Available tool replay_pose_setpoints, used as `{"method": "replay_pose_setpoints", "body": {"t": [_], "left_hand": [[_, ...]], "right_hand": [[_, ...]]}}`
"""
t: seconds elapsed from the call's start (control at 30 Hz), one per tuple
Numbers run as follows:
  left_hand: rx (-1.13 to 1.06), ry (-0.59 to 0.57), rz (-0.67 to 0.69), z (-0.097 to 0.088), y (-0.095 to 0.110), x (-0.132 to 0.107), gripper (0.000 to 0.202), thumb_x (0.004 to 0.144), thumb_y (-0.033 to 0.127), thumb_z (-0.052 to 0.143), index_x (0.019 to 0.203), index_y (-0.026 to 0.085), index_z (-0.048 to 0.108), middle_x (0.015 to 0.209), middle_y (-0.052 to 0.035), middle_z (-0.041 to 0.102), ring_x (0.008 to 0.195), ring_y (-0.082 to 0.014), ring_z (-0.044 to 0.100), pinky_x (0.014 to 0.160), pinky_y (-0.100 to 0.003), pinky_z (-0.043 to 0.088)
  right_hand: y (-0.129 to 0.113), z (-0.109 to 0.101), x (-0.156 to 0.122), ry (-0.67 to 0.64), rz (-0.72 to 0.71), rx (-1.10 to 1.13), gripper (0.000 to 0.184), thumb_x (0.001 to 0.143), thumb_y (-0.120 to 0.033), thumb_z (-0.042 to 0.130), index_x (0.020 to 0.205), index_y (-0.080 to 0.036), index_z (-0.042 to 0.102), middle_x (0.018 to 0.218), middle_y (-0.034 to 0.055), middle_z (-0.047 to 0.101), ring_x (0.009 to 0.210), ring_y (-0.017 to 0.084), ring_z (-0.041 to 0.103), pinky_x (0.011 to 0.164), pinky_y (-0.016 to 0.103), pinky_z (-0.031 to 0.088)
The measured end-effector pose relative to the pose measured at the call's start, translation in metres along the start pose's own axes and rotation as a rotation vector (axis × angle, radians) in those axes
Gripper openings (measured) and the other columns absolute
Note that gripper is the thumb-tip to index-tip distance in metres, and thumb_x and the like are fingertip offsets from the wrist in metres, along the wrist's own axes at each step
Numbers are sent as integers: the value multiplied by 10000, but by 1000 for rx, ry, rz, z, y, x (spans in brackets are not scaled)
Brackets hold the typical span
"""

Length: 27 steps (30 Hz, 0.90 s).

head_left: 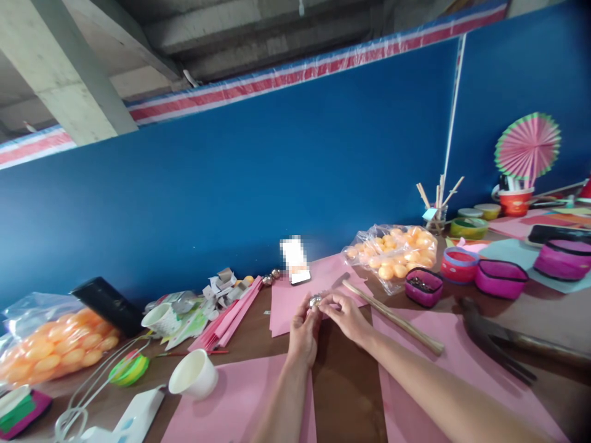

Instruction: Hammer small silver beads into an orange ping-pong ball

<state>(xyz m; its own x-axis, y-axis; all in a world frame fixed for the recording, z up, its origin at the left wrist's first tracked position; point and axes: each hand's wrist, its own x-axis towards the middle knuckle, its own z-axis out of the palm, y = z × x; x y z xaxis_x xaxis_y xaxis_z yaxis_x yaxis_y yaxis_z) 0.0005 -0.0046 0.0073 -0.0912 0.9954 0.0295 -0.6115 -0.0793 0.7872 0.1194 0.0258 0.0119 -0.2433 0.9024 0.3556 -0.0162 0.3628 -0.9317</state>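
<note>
A small shiny silver ball (315, 300) sits between the fingertips of my left hand (303, 329), which is closed around it. My right hand (346, 315) comes in from the right in a pinch, its fingertips against the ball's side; whether they grip the ball or something tiny beside it is hidden. Both hands are above pink paper (281, 311) on the brown table. Two more shiny balls (268, 280) rest just beyond, beside a phone (295, 261) with a lit screen. A wooden stick (397, 320) lies to the right of my right hand.
On the right are a hammer (498, 338), magenta containers (501, 279) and a bag of orange balls (392, 249). To the left stand a white cup (192, 374), folded pink strips (231, 317), a power strip (141, 415) and another ball bag (60, 344). A blue partition (231, 197) closes the back.
</note>
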Motion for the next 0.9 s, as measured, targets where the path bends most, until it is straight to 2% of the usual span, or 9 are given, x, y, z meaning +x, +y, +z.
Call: {"method": "replay_pose_setpoints", "body": {"t": [0.27, 0.57, 0.9], "left_hand": [[11, -7, 0, -2, -2, 1, 562, 699, 199, 628, 1227, 175, 438, 986, -84, 640, 929, -173, 587, 956, -361, 339], [4, -9, 23, -5, -5, 2, 591, 698, 198, 627, 1248, 205, 411, 1010, -71, 631, 955, -174, 575, 952, -354, 340], [9, -5, 12, -3, -4, 1, 597, 681, 216, 644, 1238, 201, 427, 987, -74, 638, 938, -171, 579, 937, -343, 350]], "right_hand": [[-2, -1, -1, -5, 8, -7, 234, 748, -371, 531, 766, -152, 612, 951, 62, 596, 874, 170, 559, 736, 274, 466], [-7, -1, -2, -32, 25, -1, 241, 759, -373, 522, 769, -151, 615, 914, 59, 609, 866, 171, 566, 740, 277, 460], [-8, 0, -3, -39, 32, 24, 268, 758, -401, 513, 761, -150, 607, 964, 62, 595, 838, 153, 571, 728, 264, 469]]}}
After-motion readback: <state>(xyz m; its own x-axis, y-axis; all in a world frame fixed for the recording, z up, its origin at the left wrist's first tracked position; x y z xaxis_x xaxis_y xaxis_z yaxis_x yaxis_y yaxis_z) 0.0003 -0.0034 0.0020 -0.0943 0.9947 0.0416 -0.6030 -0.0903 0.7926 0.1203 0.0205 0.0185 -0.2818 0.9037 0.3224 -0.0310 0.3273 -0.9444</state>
